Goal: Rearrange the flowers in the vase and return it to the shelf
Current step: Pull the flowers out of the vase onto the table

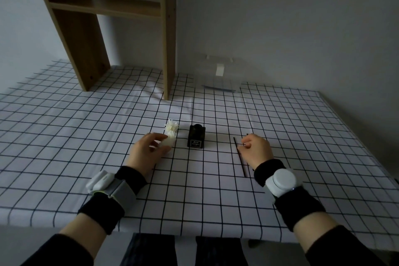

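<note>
Between left hand (146, 151) and right hand (257, 150), vase (196, 138) stands free.

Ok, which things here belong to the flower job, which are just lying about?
Job: small black square vase, white flower held by left hand, thin black sticks pinched by right hand, light wooden shelf.
Lying about: clear plastic box, black-checked white tablecloth.

The white black-gridded tablecloth (86, 136) is matt cloth. The pale shelf frame (86, 49) at far left is smooth matt wood. The small square black vase (196, 138) has a faint gloss. The white flower (172, 128) left of it looks frayed, and the thin black stick (239, 155) at right looks smooth.
</note>
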